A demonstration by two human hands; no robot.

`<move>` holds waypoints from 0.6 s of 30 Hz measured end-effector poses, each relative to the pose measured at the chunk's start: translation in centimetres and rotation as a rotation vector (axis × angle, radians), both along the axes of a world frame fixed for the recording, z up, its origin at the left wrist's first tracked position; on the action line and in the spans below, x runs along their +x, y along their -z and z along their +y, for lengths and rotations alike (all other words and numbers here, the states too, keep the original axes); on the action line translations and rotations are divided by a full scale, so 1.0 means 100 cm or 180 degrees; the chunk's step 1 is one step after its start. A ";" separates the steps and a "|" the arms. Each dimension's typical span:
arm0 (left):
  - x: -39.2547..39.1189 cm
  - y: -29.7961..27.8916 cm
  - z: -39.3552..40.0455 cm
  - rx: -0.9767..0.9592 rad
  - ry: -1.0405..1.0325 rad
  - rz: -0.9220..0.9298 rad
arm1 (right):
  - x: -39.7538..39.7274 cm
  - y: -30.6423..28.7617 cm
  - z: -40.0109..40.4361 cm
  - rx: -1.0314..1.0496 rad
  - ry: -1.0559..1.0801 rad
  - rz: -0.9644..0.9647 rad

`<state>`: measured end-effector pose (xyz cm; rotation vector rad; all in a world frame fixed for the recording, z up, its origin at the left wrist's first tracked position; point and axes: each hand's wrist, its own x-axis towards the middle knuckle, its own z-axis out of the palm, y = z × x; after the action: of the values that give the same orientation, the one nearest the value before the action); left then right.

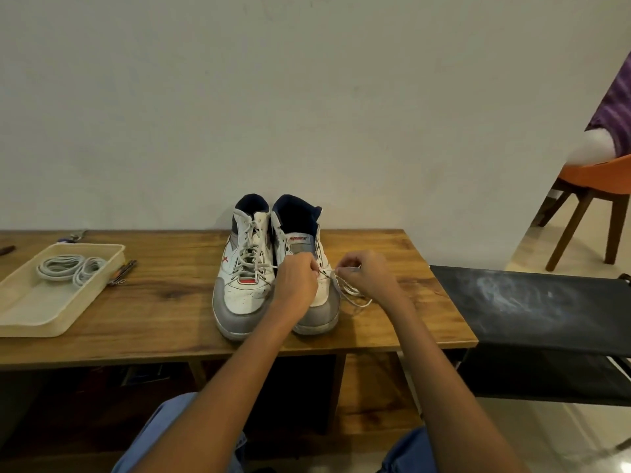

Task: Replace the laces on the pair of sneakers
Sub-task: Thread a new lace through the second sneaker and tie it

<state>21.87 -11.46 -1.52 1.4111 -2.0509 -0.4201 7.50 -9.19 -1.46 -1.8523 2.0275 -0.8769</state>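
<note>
Two white and grey sneakers stand side by side on the wooden table (143, 315), toes toward me. The left sneaker (243, 268) is fully laced. The right sneaker (309, 254) has most eyelets bare, with a white lace (351, 297) through the lowest ones and trailing onto the table at its right. My left hand (296, 279) lies over the right sneaker's front and pinches the lace near an eyelet. My right hand (365, 276), just right of the shoe, pinches the lace too. A short stretch runs taut between the two hands.
A cream tray (20, 312) at the table's left holds coiled grey laces (70, 268). Small tools (123, 273) lie beside the tray and at the far left edge. A black bench (546, 312) adjoins the table's right end; an orange chair (594, 186) stands beyond it.
</note>
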 end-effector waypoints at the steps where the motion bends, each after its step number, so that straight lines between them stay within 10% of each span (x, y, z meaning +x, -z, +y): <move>1: 0.000 0.000 -0.002 -0.0009 -0.0007 -0.0049 | -0.002 -0.001 -0.001 -0.0022 -0.0020 -0.0010; 18: 0.004 -0.001 -0.029 0.0764 0.0306 0.0155 | 0.004 0.003 -0.023 0.0253 -0.0479 0.0131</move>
<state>22.27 -14.40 -1.41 1.4261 -2.0887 -0.7555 7.86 -11.51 -1.76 -1.9640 1.8877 -0.7135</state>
